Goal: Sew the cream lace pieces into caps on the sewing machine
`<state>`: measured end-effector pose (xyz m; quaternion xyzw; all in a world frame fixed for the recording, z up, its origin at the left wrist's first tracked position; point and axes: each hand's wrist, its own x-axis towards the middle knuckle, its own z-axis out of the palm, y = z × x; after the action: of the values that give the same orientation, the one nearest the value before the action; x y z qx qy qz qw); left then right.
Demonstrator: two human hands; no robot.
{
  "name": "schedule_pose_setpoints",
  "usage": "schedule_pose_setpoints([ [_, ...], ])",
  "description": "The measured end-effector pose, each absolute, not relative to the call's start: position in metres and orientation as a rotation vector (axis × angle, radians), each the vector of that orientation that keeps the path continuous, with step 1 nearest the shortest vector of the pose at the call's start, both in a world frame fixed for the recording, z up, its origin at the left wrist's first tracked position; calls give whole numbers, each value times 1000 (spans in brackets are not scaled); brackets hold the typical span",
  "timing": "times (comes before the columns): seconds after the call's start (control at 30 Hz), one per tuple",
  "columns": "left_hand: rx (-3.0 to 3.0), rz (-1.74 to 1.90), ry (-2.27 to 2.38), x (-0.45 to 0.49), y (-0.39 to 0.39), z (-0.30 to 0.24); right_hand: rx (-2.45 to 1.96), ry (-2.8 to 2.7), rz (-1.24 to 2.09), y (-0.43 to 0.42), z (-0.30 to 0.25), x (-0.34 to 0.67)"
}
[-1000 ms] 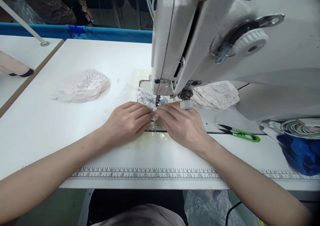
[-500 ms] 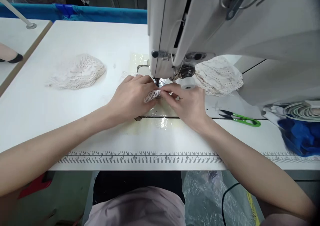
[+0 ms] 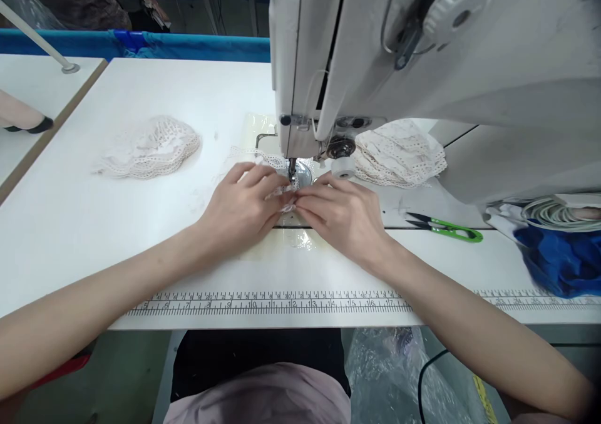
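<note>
A strip of white lace trim [image 3: 256,158] lies under the needle of the white sewing machine [image 3: 422,67]. My left hand [image 3: 241,208] rests on the table just left of the needle, fingers curled and pinching the lace's near end. My right hand [image 3: 345,214] meets it from the right, fingertips pressed together on the same small piece of lace. Both hands sit directly in front of the presser foot [image 3: 292,175].
A heap of lace [image 3: 148,147] lies at the left of the white table [image 3: 94,236]; another heap [image 3: 399,151] sits behind the machine arm. Green thread snips [image 3: 446,228] lie to the right. Blue cloth [image 3: 561,261] sits at the far right. A printed ruler [image 3: 263,302] runs along the near edge.
Both hands lifted the lace end toward the needle half a second ago, then drew back toward me and lowered it onto the plate. The camera view shifted slightly.
</note>
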<state>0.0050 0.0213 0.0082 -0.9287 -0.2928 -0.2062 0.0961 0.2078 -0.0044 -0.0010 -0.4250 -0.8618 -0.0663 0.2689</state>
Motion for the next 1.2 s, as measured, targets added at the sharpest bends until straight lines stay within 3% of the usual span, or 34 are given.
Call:
schedule_pose_setpoints([
  [0.17, -2729, -573, -723, -2, 9, 1, -1032, -2459, -402, -14, 3, 208],
  [1.2, -2721, -631, -821, -1, 23, -7, -1162, -2491, -386, -10, -4, 206],
])
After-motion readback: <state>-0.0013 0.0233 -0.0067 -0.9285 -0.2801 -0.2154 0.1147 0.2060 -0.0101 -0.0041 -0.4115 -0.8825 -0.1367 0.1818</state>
